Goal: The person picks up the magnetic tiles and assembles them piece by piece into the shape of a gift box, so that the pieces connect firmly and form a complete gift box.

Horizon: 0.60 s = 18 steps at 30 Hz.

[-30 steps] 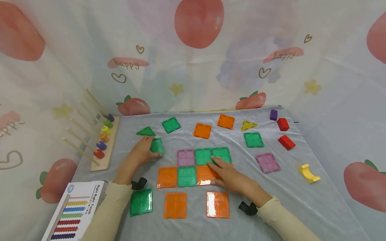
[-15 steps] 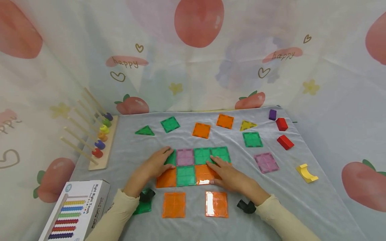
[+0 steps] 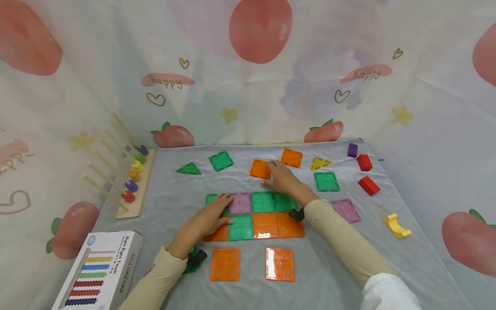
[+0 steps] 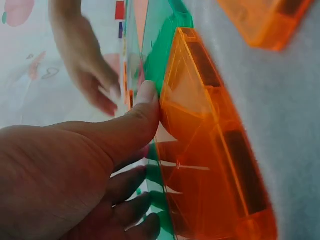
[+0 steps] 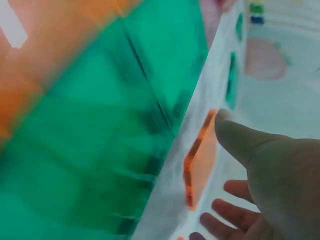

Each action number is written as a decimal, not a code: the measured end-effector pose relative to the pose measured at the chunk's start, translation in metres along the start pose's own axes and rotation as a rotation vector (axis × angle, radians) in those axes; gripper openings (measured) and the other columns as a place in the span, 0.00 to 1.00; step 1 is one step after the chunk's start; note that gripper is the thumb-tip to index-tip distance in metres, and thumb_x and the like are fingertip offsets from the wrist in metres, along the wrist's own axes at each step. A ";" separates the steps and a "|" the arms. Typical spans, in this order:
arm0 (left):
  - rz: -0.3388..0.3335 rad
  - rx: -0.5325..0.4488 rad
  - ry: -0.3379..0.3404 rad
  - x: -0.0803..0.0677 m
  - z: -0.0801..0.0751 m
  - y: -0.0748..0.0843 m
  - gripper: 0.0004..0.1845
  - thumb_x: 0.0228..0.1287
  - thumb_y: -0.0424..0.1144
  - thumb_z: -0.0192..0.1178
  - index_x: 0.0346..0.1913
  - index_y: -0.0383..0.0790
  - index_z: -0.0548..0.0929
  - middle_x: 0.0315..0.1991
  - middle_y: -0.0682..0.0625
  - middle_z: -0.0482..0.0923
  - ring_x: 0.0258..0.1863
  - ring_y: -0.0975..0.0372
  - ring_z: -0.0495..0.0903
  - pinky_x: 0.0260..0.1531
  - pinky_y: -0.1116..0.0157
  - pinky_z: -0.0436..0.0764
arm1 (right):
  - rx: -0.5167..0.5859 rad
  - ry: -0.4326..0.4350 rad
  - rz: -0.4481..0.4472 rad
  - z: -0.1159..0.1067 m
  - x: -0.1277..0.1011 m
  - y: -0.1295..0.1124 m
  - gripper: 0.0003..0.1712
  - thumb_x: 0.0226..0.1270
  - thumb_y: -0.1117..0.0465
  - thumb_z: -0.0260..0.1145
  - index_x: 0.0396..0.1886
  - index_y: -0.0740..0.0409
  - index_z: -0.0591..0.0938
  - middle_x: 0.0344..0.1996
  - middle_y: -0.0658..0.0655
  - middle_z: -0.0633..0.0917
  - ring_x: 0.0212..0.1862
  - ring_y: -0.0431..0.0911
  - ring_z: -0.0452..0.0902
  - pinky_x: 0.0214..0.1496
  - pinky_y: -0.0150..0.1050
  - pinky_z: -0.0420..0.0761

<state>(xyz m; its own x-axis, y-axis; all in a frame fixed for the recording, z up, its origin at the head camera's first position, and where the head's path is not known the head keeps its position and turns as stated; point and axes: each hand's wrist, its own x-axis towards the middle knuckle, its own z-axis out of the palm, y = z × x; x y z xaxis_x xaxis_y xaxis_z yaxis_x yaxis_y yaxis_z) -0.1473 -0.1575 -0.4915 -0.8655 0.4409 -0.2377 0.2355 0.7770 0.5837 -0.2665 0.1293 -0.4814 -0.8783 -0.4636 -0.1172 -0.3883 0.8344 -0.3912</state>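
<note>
Two joined rows of see-through square tiles lie mid-table: green, a purple tile [image 3: 241, 203] and more green behind, orange and green in front. My left hand [image 3: 207, 218] rests on the block's left end, fingers spread; the left wrist view has its thumb against the edge of an orange tile [image 4: 215, 165]. Behind the block, my right hand [image 3: 286, 177] reaches over the right edge of a loose orange tile [image 3: 259, 169]. In the right wrist view its thumb and fingers are apart near that tile [image 5: 201, 162]; contact is unclear.
Two orange tiles [image 3: 225, 264] lie in front; a green one is partly hidden beneath the left wrist. More loose tiles, a yellow triangle [image 3: 320, 163], red blocks [image 3: 369, 185] and a yellow arch [image 3: 397, 226] lie around. At left stand a peg board [image 3: 135, 185] and a box [image 3: 97, 271].
My left hand brought a green tile to the back row's left end, let go and now lies flatter there. My right hand has left the block for the orange tile behind.
</note>
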 end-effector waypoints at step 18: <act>0.000 -0.003 0.013 0.000 0.001 -0.004 0.42 0.74 0.46 0.65 0.84 0.40 0.59 0.85 0.44 0.52 0.86 0.47 0.45 0.79 0.42 0.59 | 0.020 -0.114 -0.130 -0.016 0.020 -0.001 0.29 0.70 0.53 0.77 0.61 0.61 0.76 0.63 0.65 0.77 0.65 0.61 0.73 0.71 0.62 0.71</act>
<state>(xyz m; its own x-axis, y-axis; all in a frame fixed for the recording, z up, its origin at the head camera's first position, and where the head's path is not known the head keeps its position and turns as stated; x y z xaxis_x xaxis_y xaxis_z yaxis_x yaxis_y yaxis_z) -0.1474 -0.1602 -0.4950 -0.8713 0.4349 -0.2274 0.2342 0.7756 0.5862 -0.2885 0.1242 -0.4690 -0.7834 -0.5986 -0.1669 -0.4894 0.7598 -0.4280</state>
